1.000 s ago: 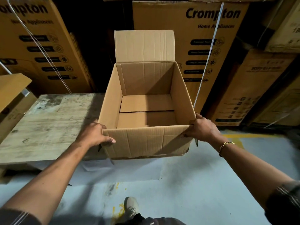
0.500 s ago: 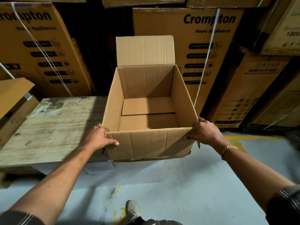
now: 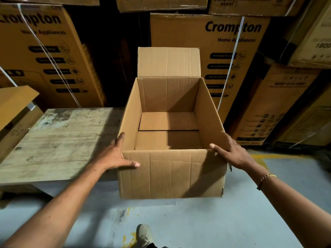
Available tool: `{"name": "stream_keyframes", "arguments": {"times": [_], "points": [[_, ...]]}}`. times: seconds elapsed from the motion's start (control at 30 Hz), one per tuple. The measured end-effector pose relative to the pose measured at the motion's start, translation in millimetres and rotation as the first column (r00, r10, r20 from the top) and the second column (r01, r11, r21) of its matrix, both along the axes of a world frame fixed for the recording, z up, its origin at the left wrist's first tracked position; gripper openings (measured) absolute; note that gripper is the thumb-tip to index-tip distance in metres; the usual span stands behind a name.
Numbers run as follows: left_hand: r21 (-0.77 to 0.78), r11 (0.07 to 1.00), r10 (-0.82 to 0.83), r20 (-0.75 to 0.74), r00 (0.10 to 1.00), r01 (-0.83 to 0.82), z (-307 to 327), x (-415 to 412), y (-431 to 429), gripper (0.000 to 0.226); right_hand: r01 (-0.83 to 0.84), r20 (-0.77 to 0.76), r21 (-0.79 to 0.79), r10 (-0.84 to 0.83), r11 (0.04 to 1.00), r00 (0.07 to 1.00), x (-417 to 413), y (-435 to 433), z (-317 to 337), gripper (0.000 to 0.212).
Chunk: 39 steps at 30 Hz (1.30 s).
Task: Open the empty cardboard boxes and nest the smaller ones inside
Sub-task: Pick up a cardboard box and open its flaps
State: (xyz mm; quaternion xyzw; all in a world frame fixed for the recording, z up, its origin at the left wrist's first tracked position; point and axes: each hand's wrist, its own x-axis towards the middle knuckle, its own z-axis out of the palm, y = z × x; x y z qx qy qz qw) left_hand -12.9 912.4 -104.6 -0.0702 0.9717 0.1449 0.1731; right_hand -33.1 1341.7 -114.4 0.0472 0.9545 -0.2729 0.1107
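Note:
A plain open cardboard box (image 3: pixel 170 174) stands in front of me, its back flap upright and its inside empty down to the folded bottom flaps. My left hand (image 3: pixel 114 154) lies against the near left corner with fingers spread, thumb across the front face. My right hand (image 3: pixel 232 154) rests on the near right corner, fingers also spread, a gold bracelet at the wrist. Neither hand is clasped around the cardboard.
A worn wooden platform (image 3: pixel 57 140) sits low at the left, touching the box's side. Another cardboard box (image 3: pixel 16 106) with a raised flap is at the far left. Tall strapped printed cartons (image 3: pixel 211 56) wall off the back. My shoe (image 3: pixel 144 235) is on the grey floor.
The box has come down lower and nearer to me. Both hands, which gripped its near corners before, have loosened and now have their fingers spread.

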Motion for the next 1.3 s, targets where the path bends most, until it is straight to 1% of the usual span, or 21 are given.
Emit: {"name": "stream_keyframes", "arguments": {"times": [0.03,0.07,0.1,0.2,0.27,0.3,0.33,0.4,0.43,0.57,0.77,0.83,0.87,0.9,0.97,1.0,1.03,1.13,1.2,1.3], "points": [[0.066,0.997,0.039,0.019,0.999,-0.041,3,1,3,0.140,0.069,-0.016,-0.029,-0.070,0.997,0.997,-1,-3,-1,0.103],[0.123,0.988,0.095,0.025,0.995,-0.098,3,-2,4,0.133,0.126,-0.023,-0.020,-0.126,0.992,0.992,-4,-7,-1,0.096],[0.147,0.977,0.154,0.015,0.988,-0.154,1,-7,5,0.124,0.172,-0.013,0.005,-0.172,0.985,0.985,-9,-10,-1,0.091],[0.123,0.936,0.338,-0.064,0.939,-0.329,-10,-29,0,0.102,0.263,0.054,0.033,-0.265,0.964,0.963,-32,-17,2,0.069],[0.149,0.905,0.413,-0.096,0.906,-0.397,-17,-43,-2,0.071,0.314,0.082,0.036,-0.316,0.949,0.945,-41,-23,5,0.055],[0.154,0.897,0.431,-0.100,0.897,-0.414,-20,-48,-2,0.056,0.320,0.076,0.064,-0.325,0.945,0.943,-42,-25,6,0.049],[0.166,0.894,0.435,-0.094,0.895,-0.417,-22,-50,-2,0.046,0.315,0.057,0.106,-0.322,0.943,0.945,-43,-26,7,0.043],[0.181,0.902,0.413,-0.094,0.906,-0.392,-26,-52,-4,0.038,0.284,0.025,0.164,-0.292,0.945,0.956,-45,-26,9,0.034],[0.196,0.904,0.403,-0.095,0.910,-0.380,-30,-53,-7,0.036,0.269,0.026,0.165,-0.276,0.949,0.961,-47,-24,9,0.033],[0.242,0.901,0.391,-0.093,0.916,-0.360,-37,-54,-13,0.034,0.242,0.024,0.137,-0.248,0.961,0.969,-59,-18,4,0.035],[0.206,0.907,0.393,-0.105,0.914,-0.367,-37,-51,-12,0.033,0.234,-0.006,0.209,-0.238,0.950,0.971,-56,-19,5,0.030],[0.198,0.905,0.399,-0.097,0.912,-0.375,-32,-48,-9,0.037,0.233,0.003,0.207,-0.238,0.950,0.971,-56,-19,5,0.032],[0.193,0.905,0.402,-0.090,0.911,-0.380,-28,-46,-8,0.043,0.228,0.011,0.191,-0.234,0.955,0.972,-57,-19,6,0.039],[0.189,0.904,0.404,-0.083,0.911,-0.383,-24,-43,-8,0.055,0.223,0.002,0.178,-0.227,0.959,0.974,-58,-19,6,0.051],[0.180,0.904,0.408,-0.094,0.908,-0.388,-13,-35,-10,0.076,0.205,-0.083,0.203,-0.192,0.958,0.978,-60,-25,7,0.079],[0.189,0.904,0.409,-0.116,0.905,-0.384,-8,-32,-12,0.079,0.178,-0.132,0.226,-0.151,0.958,0.980,-61,-33,11,0.087],[0.194,0.909,0.399,-0.157,0.903,-0.368,-4,-29,-16,0.079,0.131,-0.173,0.241,-0.090,0.962,0.981,-62,-43,16,0.090],[0.175,0.943,0.327,-0.328,0.886,-0.283,11,-27,-38,0.080,-0.027,-0.230,0.249,0.087,0.968,0.969,-70,-81,35,0.088],[0.109,0.971,0.240,-0.430,0.871,-0.214,21,-27,-64,0.081,-0.099,-0.273,0.247,0.167,0.964,0.947,-78,-114,47,0.087],[-0.024,0.988,0.117,-0.520,0.846,-0.151,35,-23,-109,0.083,-0.182,-0.332,0.251,0.261,0.951,0.907,-90,-170,59,0.085]]}}
